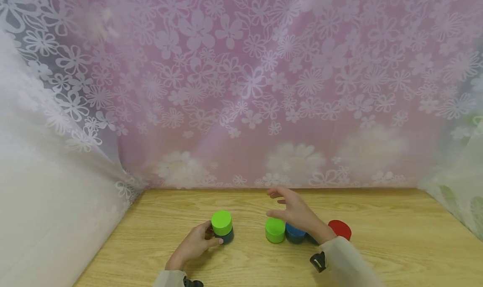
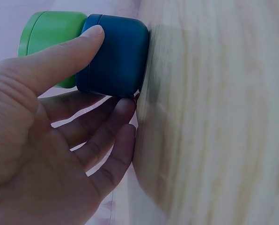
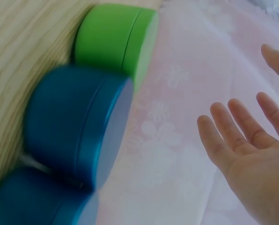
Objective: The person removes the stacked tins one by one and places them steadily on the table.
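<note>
On the left, a green round tin [image 1: 222, 222] stands stacked on a dark blue tin [image 1: 226, 237], which sits on the table. My left hand [image 1: 195, 241] holds the blue tin low down; in the left wrist view the thumb [image 2: 93, 33] presses its side and the fingers curl behind it. My right hand [image 1: 296, 210] hovers over a row of tins with fingers spread, touching none of them. That row has a green tin [image 1: 275, 230], a blue tin [image 1: 295, 233], a second blue tin [image 3: 32, 199] partly hidden by my wrist, and a red tin [image 1: 340, 229].
The wooden table [image 1: 256, 264] carries both the stack and the row, with a gap of bare wood between them. A pink flowered curtain [image 1: 241, 110] hangs along the back edge. White sheeting [image 1: 56, 186] closes off the left side, and more hangs at the right.
</note>
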A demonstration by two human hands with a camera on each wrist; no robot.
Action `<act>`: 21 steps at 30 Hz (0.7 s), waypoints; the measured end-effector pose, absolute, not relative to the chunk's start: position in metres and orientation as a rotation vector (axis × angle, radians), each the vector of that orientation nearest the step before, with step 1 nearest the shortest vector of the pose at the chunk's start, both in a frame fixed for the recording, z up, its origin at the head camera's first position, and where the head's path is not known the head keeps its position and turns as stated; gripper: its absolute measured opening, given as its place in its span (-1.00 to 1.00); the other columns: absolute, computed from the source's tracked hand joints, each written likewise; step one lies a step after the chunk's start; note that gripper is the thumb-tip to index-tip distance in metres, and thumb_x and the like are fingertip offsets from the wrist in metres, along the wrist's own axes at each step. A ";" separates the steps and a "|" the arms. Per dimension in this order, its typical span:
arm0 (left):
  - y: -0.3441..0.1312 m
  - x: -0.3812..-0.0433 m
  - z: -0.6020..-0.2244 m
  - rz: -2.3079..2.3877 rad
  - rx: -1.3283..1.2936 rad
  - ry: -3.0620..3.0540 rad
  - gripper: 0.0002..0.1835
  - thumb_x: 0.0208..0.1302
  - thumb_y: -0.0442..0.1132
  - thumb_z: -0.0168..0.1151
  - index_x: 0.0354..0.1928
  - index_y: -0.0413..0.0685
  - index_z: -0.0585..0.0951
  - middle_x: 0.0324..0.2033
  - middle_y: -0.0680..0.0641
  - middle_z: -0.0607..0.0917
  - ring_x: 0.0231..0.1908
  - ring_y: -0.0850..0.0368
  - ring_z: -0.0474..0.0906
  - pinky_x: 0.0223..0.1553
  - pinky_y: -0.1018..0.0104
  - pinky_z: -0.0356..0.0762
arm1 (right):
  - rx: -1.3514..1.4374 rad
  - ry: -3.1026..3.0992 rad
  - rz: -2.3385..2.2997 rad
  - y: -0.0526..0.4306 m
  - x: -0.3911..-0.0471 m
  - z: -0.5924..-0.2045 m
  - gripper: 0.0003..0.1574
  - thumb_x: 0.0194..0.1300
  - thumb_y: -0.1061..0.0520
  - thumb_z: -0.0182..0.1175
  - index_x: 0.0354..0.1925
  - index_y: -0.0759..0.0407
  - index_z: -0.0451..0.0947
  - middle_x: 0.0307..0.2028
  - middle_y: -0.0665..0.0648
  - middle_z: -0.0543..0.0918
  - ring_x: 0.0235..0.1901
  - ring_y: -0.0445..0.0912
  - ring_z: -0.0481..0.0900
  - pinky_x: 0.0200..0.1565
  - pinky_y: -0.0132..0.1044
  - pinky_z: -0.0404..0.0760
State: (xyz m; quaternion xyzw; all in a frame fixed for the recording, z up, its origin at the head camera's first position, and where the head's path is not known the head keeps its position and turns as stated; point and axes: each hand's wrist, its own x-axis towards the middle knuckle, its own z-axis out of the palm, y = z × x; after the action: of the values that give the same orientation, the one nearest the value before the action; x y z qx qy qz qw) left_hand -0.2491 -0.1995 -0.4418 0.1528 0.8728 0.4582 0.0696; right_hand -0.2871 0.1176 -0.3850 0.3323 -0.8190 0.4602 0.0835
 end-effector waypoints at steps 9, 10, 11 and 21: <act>-0.201 -0.250 -0.442 1.377 0.475 2.631 -0.46 0.33 -0.23 0.40 0.21 -0.42 0.49 0.01 -0.18 0.65 0.02 -0.20 0.60 0.02 -0.15 0.60 | 1.028 -2.455 1.371 0.098 -0.288 -0.386 -0.49 0.25 0.26 0.43 0.12 0.31 0.50 0.08 0.27 0.59 0.11 0.26 0.54 0.11 0.19 0.57; -0.201 -0.250 -0.442 1.377 0.475 2.633 -0.47 0.33 -0.23 0.40 0.21 -0.42 0.49 0.01 -0.18 0.65 0.02 -0.20 0.60 0.02 -0.15 0.60 | 1.028 -2.460 1.382 0.097 -0.288 -0.386 -0.50 0.26 0.26 0.42 0.12 0.30 0.50 0.08 0.27 0.59 0.11 0.26 0.54 0.11 0.20 0.56; -0.201 -0.250 -0.443 1.381 0.473 2.631 -0.47 0.34 -0.23 0.40 0.21 -0.42 0.49 0.02 -0.19 0.65 0.02 -0.21 0.60 0.01 -0.15 0.60 | 1.033 -2.463 1.389 0.095 -0.288 -0.386 -0.50 0.26 0.27 0.42 0.12 0.30 0.50 0.08 0.28 0.59 0.11 0.26 0.54 0.12 0.20 0.56; -0.201 -0.248 -0.441 1.395 0.470 2.637 -0.49 0.32 -0.28 0.40 0.19 -0.43 0.49 -0.01 -0.18 0.66 -0.01 -0.20 0.60 -0.03 -0.12 0.63 | 1.084 -2.473 1.397 0.083 -0.287 -0.389 -0.50 0.26 0.24 0.43 0.11 0.33 0.50 0.08 0.28 0.59 0.11 0.31 0.53 0.10 0.19 0.57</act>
State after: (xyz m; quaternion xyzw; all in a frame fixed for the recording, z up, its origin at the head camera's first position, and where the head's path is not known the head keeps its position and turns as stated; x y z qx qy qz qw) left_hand -0.2484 -0.2015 -0.4414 0.1555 0.8716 0.4609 0.0606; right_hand -0.2875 0.0832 -0.3892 0.3561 -0.8124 0.4589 0.0506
